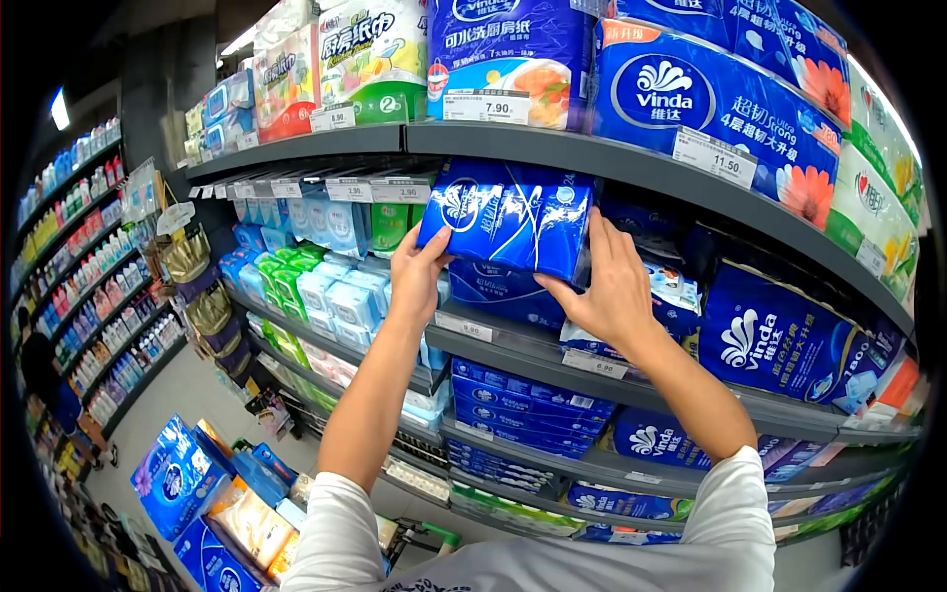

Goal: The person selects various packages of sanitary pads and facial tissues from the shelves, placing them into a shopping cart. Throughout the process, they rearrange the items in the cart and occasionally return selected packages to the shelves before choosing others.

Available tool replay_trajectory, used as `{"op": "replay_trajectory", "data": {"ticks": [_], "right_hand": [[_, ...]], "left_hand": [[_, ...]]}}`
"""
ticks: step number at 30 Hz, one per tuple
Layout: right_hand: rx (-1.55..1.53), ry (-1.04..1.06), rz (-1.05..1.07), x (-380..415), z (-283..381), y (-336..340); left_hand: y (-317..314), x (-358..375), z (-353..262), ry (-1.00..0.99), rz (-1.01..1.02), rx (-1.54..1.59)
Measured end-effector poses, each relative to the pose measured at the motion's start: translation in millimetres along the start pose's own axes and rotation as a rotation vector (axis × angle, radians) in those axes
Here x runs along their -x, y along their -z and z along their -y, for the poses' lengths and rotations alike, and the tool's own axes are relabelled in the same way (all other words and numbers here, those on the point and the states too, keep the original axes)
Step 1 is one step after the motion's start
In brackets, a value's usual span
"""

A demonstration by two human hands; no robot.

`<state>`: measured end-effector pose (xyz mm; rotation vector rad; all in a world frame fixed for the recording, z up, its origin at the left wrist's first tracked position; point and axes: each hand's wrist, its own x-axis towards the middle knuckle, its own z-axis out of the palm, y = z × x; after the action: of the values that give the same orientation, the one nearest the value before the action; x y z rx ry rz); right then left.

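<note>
A blue Vinda tissue pack (508, 222) in shiny plastic wrap is held level in front of a shelf opening. My left hand (418, 274) grips its left end, thumb on the near side. At the right end, my right hand (610, 281) presses with fingers along the side and thumb at the lower edge. Just below the held pack lies another blue Vinda pack (503, 286) on the shelf, partly covered by it. To the right of my right hand stands a large dark blue Vinda pack (779, 335).
Above is a shelf edge (552, 148) with price tags and large Vinda packs (681, 94). Small tissue packs (340, 301) fill the shelf at left. More packs (523, 405) are stacked below. At lower left, goods (252, 513) are piled high; a person (49, 380) is at far left.
</note>
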<state>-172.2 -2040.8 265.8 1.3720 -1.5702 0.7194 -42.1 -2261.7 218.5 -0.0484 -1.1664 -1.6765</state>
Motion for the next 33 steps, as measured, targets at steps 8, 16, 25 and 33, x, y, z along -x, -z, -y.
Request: {"op": "replay_trajectory", "data": {"ticks": [8,16,25,33], "right_hand": [[-0.103,-0.067,0.103,-9.9,-3.9,-0.8],[-0.2,-0.035,0.196,-9.5,-9.9,-6.1],[-0.176,-0.058,0.197,-3.0,-19.6,-9.1],[0.02,0.067,0.041,9.9,-34.7,-18.3]], "left_hand": [[-2.2,-24.0,15.2,-0.063,0.086,0.061],[14.3,-38.0,28.2,-0.016,0.125,0.134],[11.5,-35.0,30.2,-0.019,0.097,0.123],[9.3,-29.1,31.7,-0.04,0.076,0.15]]}}
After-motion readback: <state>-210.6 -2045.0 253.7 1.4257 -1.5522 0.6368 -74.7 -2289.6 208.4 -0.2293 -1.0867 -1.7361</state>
